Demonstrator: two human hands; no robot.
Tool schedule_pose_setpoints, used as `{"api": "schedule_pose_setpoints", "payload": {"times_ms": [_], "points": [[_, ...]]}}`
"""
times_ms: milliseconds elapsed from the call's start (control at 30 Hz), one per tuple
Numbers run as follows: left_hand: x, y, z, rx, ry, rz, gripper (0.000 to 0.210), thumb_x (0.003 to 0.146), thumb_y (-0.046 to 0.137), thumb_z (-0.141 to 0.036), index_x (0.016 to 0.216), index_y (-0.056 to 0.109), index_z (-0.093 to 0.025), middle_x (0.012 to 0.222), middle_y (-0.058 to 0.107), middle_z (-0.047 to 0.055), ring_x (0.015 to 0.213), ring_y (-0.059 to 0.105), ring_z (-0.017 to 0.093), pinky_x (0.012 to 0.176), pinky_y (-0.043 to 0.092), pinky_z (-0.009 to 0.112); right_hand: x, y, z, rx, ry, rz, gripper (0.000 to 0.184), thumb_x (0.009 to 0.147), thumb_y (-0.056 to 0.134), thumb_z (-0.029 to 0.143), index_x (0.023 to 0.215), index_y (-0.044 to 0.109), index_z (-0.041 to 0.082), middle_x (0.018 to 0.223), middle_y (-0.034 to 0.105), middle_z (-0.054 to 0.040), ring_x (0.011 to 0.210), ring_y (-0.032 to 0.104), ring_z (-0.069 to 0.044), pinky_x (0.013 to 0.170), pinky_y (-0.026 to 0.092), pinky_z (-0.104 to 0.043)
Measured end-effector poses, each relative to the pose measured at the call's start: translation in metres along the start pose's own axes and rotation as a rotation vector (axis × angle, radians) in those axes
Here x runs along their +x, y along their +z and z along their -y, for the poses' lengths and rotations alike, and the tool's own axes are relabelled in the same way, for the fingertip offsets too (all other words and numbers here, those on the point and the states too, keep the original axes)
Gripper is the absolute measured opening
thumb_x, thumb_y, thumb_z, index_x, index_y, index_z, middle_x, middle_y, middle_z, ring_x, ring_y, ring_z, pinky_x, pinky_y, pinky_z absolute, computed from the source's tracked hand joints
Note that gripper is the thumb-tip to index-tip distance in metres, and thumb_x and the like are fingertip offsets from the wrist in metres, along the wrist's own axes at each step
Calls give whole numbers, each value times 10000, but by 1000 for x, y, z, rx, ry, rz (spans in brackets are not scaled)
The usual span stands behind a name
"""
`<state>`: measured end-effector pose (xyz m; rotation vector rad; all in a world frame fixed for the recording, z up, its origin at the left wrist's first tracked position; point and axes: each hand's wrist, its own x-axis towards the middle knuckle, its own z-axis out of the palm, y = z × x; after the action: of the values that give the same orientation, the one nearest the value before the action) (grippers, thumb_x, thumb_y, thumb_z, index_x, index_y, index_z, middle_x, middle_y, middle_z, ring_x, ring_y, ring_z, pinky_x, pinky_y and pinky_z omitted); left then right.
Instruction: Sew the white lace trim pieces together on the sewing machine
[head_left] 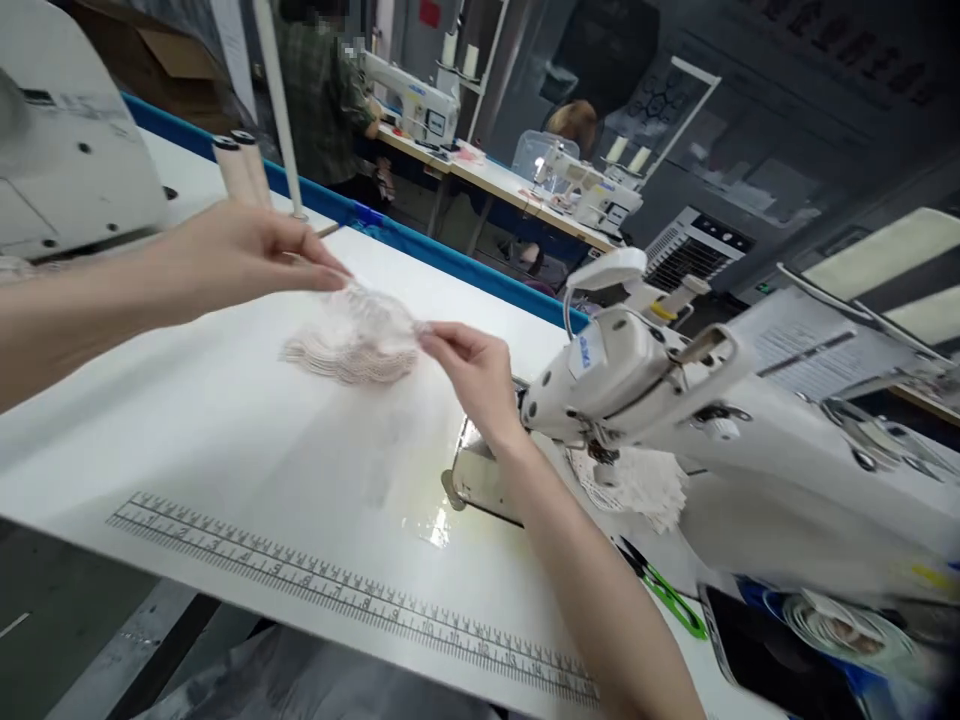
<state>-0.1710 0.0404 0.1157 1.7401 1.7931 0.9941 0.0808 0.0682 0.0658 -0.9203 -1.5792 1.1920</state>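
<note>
Both my hands hold a small piece of pale pink lace point(358, 335) just above the white sewing table point(247, 450). My left hand point(247, 255) pinches its upper left edge with the fingertips. My right hand point(469, 370) pinches its right edge between thumb and forefinger. The lace hangs between them with a scalloped lower border, blurred by motion. To the right of my right hand stands a white sewing machine point(675, 400), its head close to my wrist. More white lace point(637, 485) lies under its needle area.
A printed ruler point(345, 590) runs along the table's front edge. Green-handled snips point(671, 600) lie near the machine. Another sewing machine point(60, 150) stands at far left, with thread cones point(240, 165) behind. A person point(322, 95) works at a far bench.
</note>
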Motion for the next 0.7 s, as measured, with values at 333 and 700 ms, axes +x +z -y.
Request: {"api": "schedule_pose_setpoints", "payload": {"times_ms": [333,700], "points": [[24,32,82,-86,68,246,565,672,752,-739,866,743,-209,1261,770,116,1178,698,310,1024,569,418,12,16,-53,-364,-59,-7,139,858,744,180,891,846,268,1289,745,-57,1260,666,-240,1162,475,-419],[2,37,92,-3,136,220,504,742,688,-764,783,724,-263,1367,725,76,1322,628,354,1149,473,482,5,20,-55,-507,-120,-18,129,943,699,254,930,824,286,1247,758,-44,1290,623,-233,1156,469,-423]]}}
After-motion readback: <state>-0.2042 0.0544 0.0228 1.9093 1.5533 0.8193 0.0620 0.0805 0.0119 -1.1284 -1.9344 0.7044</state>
